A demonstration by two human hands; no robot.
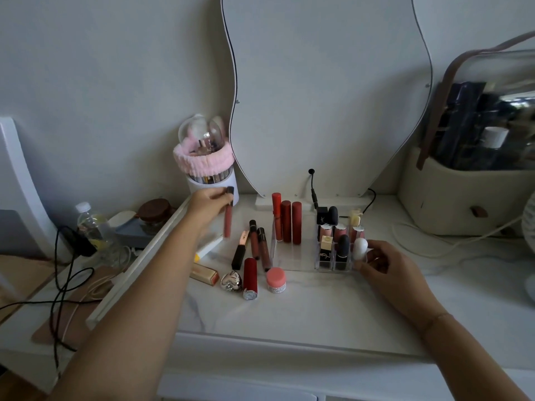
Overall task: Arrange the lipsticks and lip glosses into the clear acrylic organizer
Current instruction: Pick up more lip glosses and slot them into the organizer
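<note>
While bracing the organizer [289,263] at its near right corner with the right grip [382,263], holding a lip gloss [227,218] above the tabletop [318,308] in the left grip [212,202], clamping thumb and fingers on the dark cap and letting the pink tube hang straight down. Gripping by the cap probably for lowering it base first into a slot. Hovering it well left of the organizer, so not yet arranging it.

Curling the right grip's fingers just beside a white egg-shaped case [360,248] in the front right slot. Not managing to tell whether pinching the clear wall or only resting against it, so leaving that grip's state as impossible to tell. Likely steadying the light organizer against sliding.

Standing three red tubes [286,221] along the back of the wide left bay, between the two grips, presumably saving the small cells nearer the right grip for short lipsticks. Leaving more lying below and right of the left grip: two dark-capped glosses [259,246], a black and gold tube [240,251], a red lipstick [250,277], a gold tube [204,274], a pink jar [276,280] and a silver heart case [231,281].

Struggling to make out the clear walls against the pale tabletop, so only guessing at slot edges and free cells. Hiding part of the gloss cap behind the left grip's fingers. Losing brand marks and shades to the dim light. Cutting off a storage case [463,169] at the far right edge.
</note>
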